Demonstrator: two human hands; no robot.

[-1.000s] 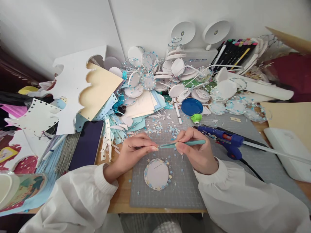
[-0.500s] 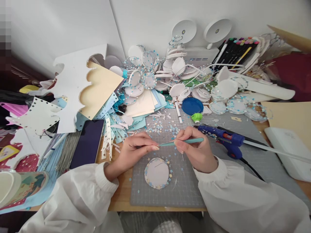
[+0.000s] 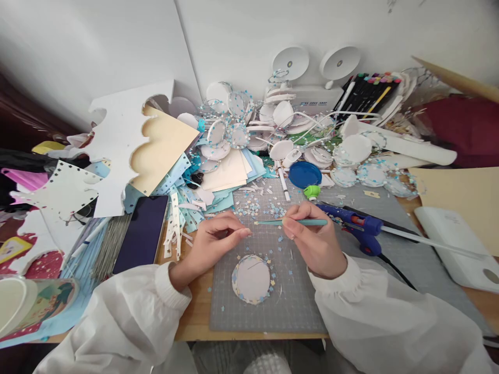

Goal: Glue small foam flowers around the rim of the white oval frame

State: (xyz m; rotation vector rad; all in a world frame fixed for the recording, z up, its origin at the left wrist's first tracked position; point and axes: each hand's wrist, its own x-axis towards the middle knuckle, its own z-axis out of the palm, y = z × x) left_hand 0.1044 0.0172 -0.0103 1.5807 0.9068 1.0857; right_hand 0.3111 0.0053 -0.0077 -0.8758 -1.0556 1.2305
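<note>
My right hand [image 3: 314, 236] grips a pair of light teal tweezers [image 3: 307, 222], held level with the tip to the left. A tiny pale star [image 3: 256, 223] appears at that tip. My left hand [image 3: 220, 236] is just left of the tip, apart from it, thumb and fingers closed with nothing visible between them. Below both hands lies a round white disc [image 3: 252, 279] on the grey cutting mat [image 3: 304, 311]. Small blue, cream and yellow stars line its rim, and a thin dark line crosses its face.
Loose paper stars [image 3: 268, 209] scatter behind my hands. A blue glue gun [image 3: 356, 223] lies right, its cord trailing. Left are a dark phone [image 3: 141, 234] and a paper cup [image 3: 35, 301]. Decorated discs [image 3: 230, 124] pile along the wall, near a blue lid [image 3: 305, 174] and lime-green cap [image 3: 312, 192].
The tweezers' tip has come away from my left fingers, and a pale star now shows at it. My left hand has drawn slightly left. The view has shifted a little.
</note>
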